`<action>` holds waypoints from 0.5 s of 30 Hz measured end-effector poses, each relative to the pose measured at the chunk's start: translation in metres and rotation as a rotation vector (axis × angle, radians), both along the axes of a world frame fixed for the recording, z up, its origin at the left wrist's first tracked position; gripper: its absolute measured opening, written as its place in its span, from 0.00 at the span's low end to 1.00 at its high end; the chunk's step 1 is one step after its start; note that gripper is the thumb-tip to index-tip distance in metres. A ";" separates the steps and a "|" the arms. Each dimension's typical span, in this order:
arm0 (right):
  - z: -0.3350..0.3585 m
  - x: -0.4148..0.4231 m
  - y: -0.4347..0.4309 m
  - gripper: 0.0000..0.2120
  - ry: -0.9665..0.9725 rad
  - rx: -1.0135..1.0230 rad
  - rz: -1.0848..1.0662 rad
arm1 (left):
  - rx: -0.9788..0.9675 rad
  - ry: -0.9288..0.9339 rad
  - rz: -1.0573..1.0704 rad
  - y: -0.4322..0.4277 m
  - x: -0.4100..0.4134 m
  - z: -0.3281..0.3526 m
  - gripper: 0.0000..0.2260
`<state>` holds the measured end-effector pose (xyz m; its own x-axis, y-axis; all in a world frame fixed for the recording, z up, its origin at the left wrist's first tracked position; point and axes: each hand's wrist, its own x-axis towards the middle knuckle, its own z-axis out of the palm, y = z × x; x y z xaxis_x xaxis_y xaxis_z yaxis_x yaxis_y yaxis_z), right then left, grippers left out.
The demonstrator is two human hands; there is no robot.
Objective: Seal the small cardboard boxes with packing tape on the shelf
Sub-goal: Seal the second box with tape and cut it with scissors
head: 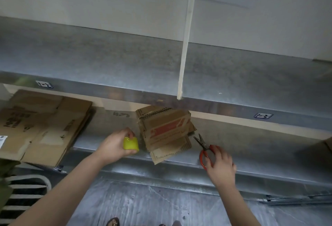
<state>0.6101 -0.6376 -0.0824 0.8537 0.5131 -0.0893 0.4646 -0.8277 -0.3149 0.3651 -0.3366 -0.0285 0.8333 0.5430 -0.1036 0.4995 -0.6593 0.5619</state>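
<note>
A small stack of flattened cardboard boxes (167, 132), one with a red stripe, lies on the lower metal shelf (251, 157) and overhangs its front edge. My left hand (116, 146) grips a yellow roll of packing tape (130, 143) just left of the stack. Red-handled scissors (205, 151) lie on the shelf to the right of the stack, blades pointing toward the cardboard. My right hand (221, 164) reaches over the scissors' handles with its fingers on the red loops; the hand is blurred.
Large flattened cartons (45, 128) are piled on the shelf at the left. An upper metal shelf (161, 75) juts out above, with a pale vertical strip (185, 46) in front of it. Below is a grey floor (161, 206) and a striped object (23, 195) at the lower left.
</note>
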 end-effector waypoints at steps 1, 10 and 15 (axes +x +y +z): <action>0.004 -0.011 0.000 0.24 -0.037 0.034 0.050 | 0.009 0.000 -0.003 -0.002 -0.001 0.001 0.21; 0.049 -0.152 0.094 0.27 -0.050 0.245 0.482 | 0.051 -0.067 -0.101 0.002 -0.033 0.020 0.23; 0.066 -0.207 0.173 0.17 0.300 0.515 0.318 | 0.076 -0.123 -0.170 0.025 -0.068 0.030 0.20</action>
<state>0.4030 -0.4643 -0.0160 0.6308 0.7755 0.0243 0.4918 -0.3754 -0.7856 0.2974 -0.3119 0.0012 0.9173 0.3962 0.0405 0.3085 -0.7711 0.5569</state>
